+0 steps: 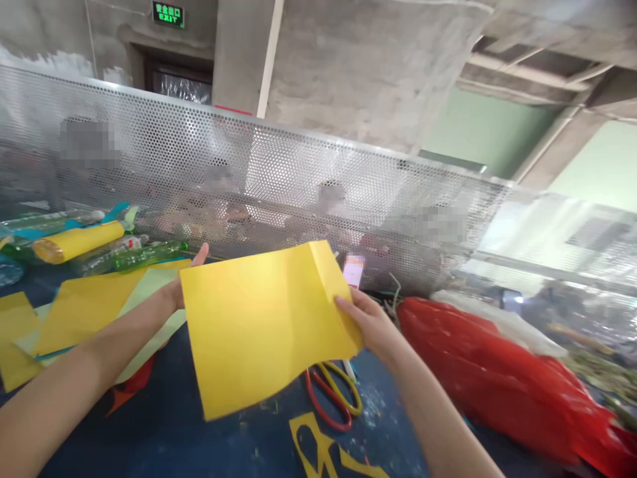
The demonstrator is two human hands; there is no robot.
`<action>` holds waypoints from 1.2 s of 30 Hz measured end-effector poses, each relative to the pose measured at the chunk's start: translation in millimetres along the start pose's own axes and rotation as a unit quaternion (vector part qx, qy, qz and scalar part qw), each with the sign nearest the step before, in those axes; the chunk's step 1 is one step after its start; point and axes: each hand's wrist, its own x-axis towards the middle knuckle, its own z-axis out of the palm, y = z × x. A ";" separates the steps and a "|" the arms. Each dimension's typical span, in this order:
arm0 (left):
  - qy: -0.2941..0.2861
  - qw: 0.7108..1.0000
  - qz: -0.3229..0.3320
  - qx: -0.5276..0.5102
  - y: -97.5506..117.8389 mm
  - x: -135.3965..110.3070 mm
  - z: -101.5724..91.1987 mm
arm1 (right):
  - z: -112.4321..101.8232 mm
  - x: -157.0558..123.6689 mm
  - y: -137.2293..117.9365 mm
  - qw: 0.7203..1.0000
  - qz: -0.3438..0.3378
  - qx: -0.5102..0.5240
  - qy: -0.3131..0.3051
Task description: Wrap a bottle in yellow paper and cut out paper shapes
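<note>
A yellow sheet of paper or thin card [249,318] is held up over the table, with a crease near its right side. My right hand [365,318] grips the sheet's right edge, thumb in front. Behind its upper left corner is my left hand [180,289]. That thumb sticks up beyond the paper, but the fingers are hidden, so their grip does not show. Below the sheet lie scissors with red and yellow handles [343,396], their blades mostly out of sight. Nearer me is a yellow offcut with cut-out holes [313,443].
Yellow and pale green sheets [89,305] lie at left, with a yellow-wrapped bottle [79,241] and green bottle [152,255] behind. A red plastic bag [478,358] fills the right. A perforated metal screen [283,179] borders the dark blue table [164,445]; people sit beyond.
</note>
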 end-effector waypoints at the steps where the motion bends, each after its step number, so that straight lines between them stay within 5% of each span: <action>1: -0.005 0.998 -0.005 -0.055 0.6 1.3 1.1 | 3.5 5.1 9.0 1.000 0.005 0.003 0.001; 8: -0.122 0.921 -0.030 -0.370 2.8 14.9 4.0 | 18.7 25.9 63.7 0.997 0.001 0.017 0.075; 11: -0.078 0.911 -0.110 -0.390 -7.5 20.5 13.6 | 14.9 33.0 77.5 0.995 0.018 0.042 0.085; 14: -0.005 0.937 -0.160 -0.312 -15.3 25.8 27.2 | 7.9 38.1 82.9 0.995 0.022 0.012 0.098; 20: 0.151 0.948 -0.118 -0.253 -16.7 31.7 30.0 | -14.7 45.3 85.5 0.992 0.003 -0.041 0.117; 24: 0.140 0.934 -0.115 -0.308 -12.9 25.6 15.6 | -23.1 49.4 88.5 0.993 0.004 -0.045 0.108; 27: 0.137 0.902 -0.150 -0.380 -11.4 20.7 8.0 | -15.9 46.9 86.6 0.993 -0.001 -0.043 0.107; 31: 0.169 0.811 -0.137 -0.543 -12.3 20.9 8.4 | 4.5 38.6 79.8 0.989 -0.012 0.048 0.137; 33: 0.129 0.774 -0.093 -0.613 -13.4 23.1 15.9 | 12.6 36.2 79.7 0.982 -0.012 0.095 0.161; 36: -0.039 0.761 -0.071 -0.644 -16.9 26.9 36.4 | 17.9 35.6 87.0 0.980 0.003 0.092 0.177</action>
